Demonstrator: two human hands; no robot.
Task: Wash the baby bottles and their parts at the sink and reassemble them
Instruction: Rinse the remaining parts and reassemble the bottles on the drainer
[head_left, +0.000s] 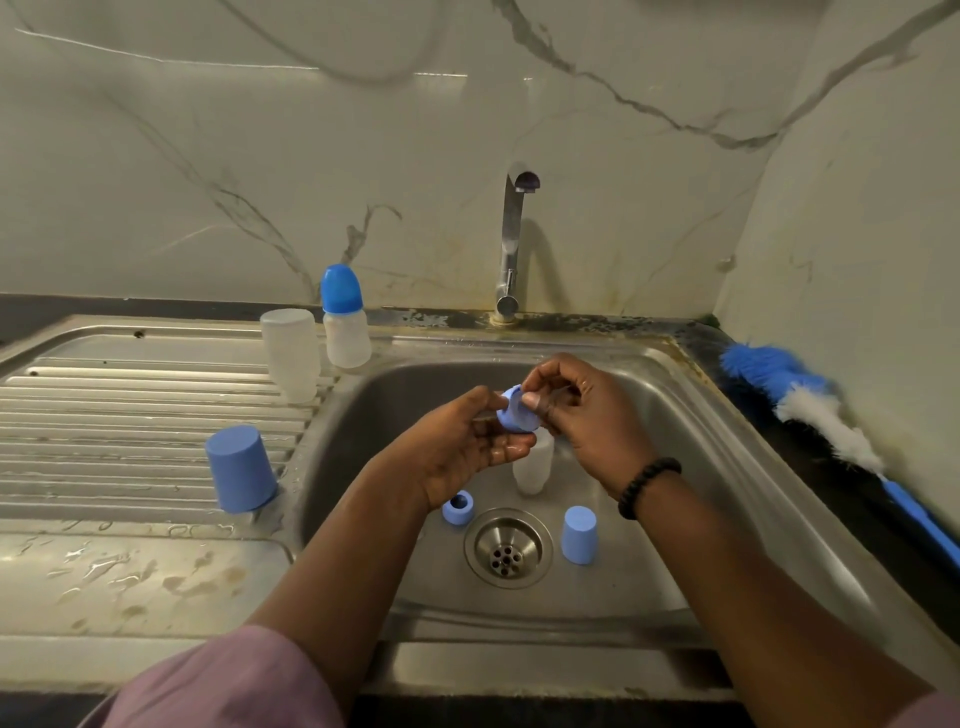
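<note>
Fingers (540, 384) of the right hand (587, 421) pinch the rim of a small blue collar ring (514, 415), thumb on its near face. Left hand (467, 441) lies palm-up beneath it, fingers loosely curled, cradling the ring from below; the palm looks wet. Ring is matte plastic, short and round, its open end tilted up and toward the left; it is held above the sink basin (701, 467), between the two hands.

In the basin, stainless steel with a dull sheen:
- translucent bottle body (532, 475), cylindrical, standing with long axis vertical, partly hidden behind the hands
- second blue ring (458, 507), opening upward, just left of the drain (508, 548)
- pale blue cap (578, 535), tapered, standing closed end up, just right of the drain

On the ribbed drainboard (130, 415), wet in patches:
- larger blue cap (241, 470), tapered, closed end up
- frosted bottle body (291, 353), upright
- assembled bottle with bright blue domed cap (345, 317), upright, just beside it

Bottle brush (810, 405) with blue and white bristles lies along the dark bench at right, its handle toward the viewer. Chrome tap (511, 244) rises behind the basin.
</note>
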